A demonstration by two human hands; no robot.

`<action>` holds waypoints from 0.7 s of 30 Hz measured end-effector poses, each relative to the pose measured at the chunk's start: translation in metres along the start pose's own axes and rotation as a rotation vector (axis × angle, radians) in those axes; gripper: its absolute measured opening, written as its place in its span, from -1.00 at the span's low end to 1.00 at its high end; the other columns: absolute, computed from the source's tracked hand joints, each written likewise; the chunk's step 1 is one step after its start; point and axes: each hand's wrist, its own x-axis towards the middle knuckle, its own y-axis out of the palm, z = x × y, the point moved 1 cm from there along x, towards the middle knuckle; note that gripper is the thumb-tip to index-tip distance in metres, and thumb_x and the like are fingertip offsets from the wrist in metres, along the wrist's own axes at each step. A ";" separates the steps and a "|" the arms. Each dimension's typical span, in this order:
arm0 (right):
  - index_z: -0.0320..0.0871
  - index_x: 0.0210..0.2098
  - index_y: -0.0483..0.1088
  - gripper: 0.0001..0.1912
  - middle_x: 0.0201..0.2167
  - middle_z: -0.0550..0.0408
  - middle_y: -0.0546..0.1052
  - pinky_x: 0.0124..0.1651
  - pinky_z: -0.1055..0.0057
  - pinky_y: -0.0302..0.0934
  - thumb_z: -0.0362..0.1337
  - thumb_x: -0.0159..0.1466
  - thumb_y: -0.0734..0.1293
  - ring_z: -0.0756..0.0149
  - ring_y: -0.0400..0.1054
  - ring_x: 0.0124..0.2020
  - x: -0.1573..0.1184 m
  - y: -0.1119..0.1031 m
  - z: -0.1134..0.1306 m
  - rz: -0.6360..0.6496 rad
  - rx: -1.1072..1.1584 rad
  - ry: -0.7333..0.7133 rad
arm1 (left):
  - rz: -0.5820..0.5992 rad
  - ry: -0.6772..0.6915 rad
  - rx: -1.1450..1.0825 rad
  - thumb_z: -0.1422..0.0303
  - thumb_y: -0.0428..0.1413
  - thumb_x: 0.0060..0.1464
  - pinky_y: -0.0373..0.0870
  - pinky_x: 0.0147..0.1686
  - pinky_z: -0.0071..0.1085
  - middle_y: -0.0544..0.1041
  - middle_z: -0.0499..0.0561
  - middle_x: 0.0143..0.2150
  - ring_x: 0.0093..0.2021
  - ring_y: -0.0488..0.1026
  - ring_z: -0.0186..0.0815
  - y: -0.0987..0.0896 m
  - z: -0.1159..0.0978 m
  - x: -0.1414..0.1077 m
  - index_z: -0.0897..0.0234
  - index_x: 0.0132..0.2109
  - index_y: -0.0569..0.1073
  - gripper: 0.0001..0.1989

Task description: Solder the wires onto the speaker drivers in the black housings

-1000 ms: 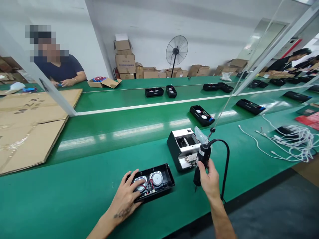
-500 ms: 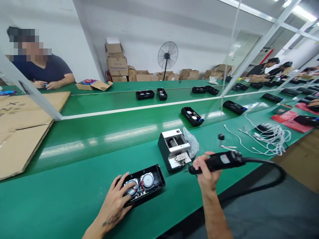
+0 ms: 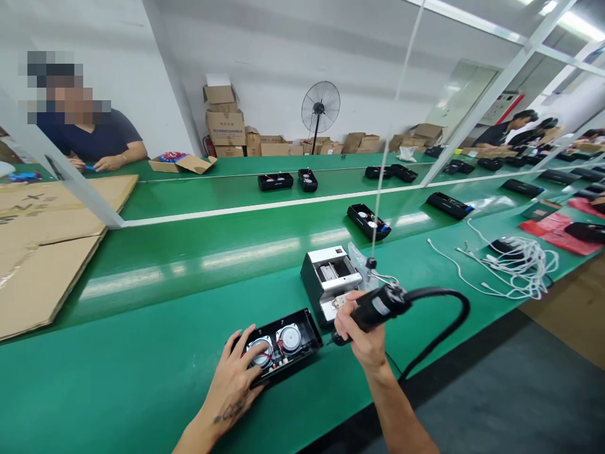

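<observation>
Clearly two speakers (image 3: 275, 345), one screwdriver (image 3: 371, 308).

Bright, even light falls from ceiling strips (image 3: 558, 16) at upper right, streaking glare along the green belt (image 3: 246, 252). Shadows are soft; straight lines bow toward the edges.

One open speaker case (image 3: 283, 347) with two round speakers (image 3: 289, 338) lay by the hands. One grey box machine (image 3: 328, 282) stood behind it. Farther along the belt sat about seven more black cases (image 3: 369, 221). One standing fan (image 3: 320, 108) and one bundle of white cables (image 3: 517, 265) were there.
</observation>
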 end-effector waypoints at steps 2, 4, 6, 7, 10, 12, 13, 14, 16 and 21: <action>0.09 -0.01 0.29 -0.74 -0.59 0.39 0.28 -0.63 0.45 0.14 -0.20 0.37 0.40 0.43 0.14 -0.70 -0.014 0.016 0.002 0.022 0.110 -0.050 | 0.019 -0.003 0.001 0.20 0.46 -0.06 0.04 0.39 0.07 0.62 -0.11 0.10 0.40 0.25 0.12 -0.001 -0.001 0.000 0.15 -0.35 0.52 -0.72; 0.15 0.01 0.29 -0.76 -0.58 0.38 0.24 -0.63 0.45 0.14 -0.20 0.39 0.36 0.41 0.13 -0.70 -0.023 0.030 0.001 0.036 0.136 -0.069 | 0.031 -0.003 0.009 0.21 0.44 -0.02 0.06 0.38 0.09 0.62 -0.11 0.11 0.40 0.24 0.13 -0.001 -0.002 0.000 0.16 -0.36 0.51 -0.73; 0.19 0.02 0.30 -0.76 -0.56 0.37 0.24 -0.63 0.45 0.15 -0.20 0.39 0.35 0.42 0.13 -0.70 -0.028 0.040 -0.003 0.041 0.136 -0.063 | 0.034 -0.007 0.009 0.23 0.45 -0.03 0.07 0.37 0.10 0.62 -0.10 0.11 0.40 0.25 0.13 -0.001 -0.002 0.000 0.15 -0.35 0.52 -0.75; 0.20 0.02 0.31 -0.75 -0.55 0.37 0.25 -0.63 0.45 0.16 -0.21 0.40 0.35 0.43 0.13 -0.69 -0.028 0.043 -0.006 0.044 0.139 -0.059 | 0.034 -0.009 0.005 0.23 0.45 -0.04 0.07 0.37 0.10 0.62 -0.10 0.11 0.40 0.25 0.13 -0.001 -0.002 0.000 0.15 -0.34 0.53 -0.75; 0.20 0.03 0.32 -0.74 -0.55 0.36 0.28 -0.61 0.46 0.15 -0.23 0.40 0.35 0.44 0.14 -0.69 -0.028 0.050 -0.013 0.063 0.151 -0.053 | 0.026 -0.012 -0.006 0.23 0.48 -0.10 0.05 0.39 0.10 0.62 -0.08 0.10 0.39 0.26 0.14 0.000 -0.002 -0.001 0.14 -0.33 0.55 -0.72; 0.20 0.03 0.33 -0.74 -0.56 0.36 0.29 -0.61 0.46 0.15 -0.24 0.40 0.36 0.44 0.14 -0.69 -0.028 0.052 -0.017 0.069 0.157 -0.053 | 0.024 -0.008 -0.001 0.24 0.50 -0.12 0.04 0.40 0.09 0.62 -0.08 0.10 0.39 0.26 0.15 0.001 -0.002 -0.001 0.15 -0.33 0.54 -0.70; 0.19 0.03 0.33 -0.74 -0.56 0.36 0.29 -0.61 0.46 0.15 -0.25 0.40 0.36 0.44 0.15 -0.69 -0.029 0.052 -0.019 0.070 0.159 -0.055 | 0.023 -0.006 0.001 0.24 0.50 -0.13 0.04 0.40 0.08 0.62 -0.09 0.10 0.39 0.26 0.15 0.001 -0.002 -0.001 0.15 -0.33 0.54 -0.69; 0.19 0.03 0.33 -0.74 -0.55 0.36 0.30 -0.61 0.46 0.15 -0.25 0.39 0.36 0.44 0.15 -0.69 -0.030 0.052 -0.019 0.069 0.160 -0.057 | 0.023 -0.006 0.001 0.24 0.50 -0.13 0.03 0.40 0.07 0.62 -0.09 0.10 0.39 0.26 0.14 0.001 -0.002 -0.001 0.15 -0.32 0.54 -0.69; 0.17 0.03 0.33 -0.74 -0.54 0.35 0.31 -0.61 0.46 0.15 -0.26 0.40 0.36 0.44 0.15 -0.68 -0.030 0.052 -0.018 0.069 0.162 -0.059 | 0.025 -0.011 -0.004 0.23 0.50 -0.12 0.03 0.40 0.07 0.62 -0.11 0.11 0.39 0.25 0.14 0.001 -0.002 0.000 0.15 -0.32 0.54 -0.70; 0.07 0.02 0.32 -0.76 -0.59 0.36 0.26 -0.57 0.43 0.14 -0.19 0.39 0.39 0.41 0.14 -0.67 -0.009 0.043 0.008 -0.051 0.187 -0.217 | 0.027 -0.015 -0.011 0.22 0.48 -0.08 0.06 0.40 0.09 0.62 -0.09 0.10 0.39 0.26 0.14 0.001 -0.002 0.000 0.15 -0.37 0.53 -0.72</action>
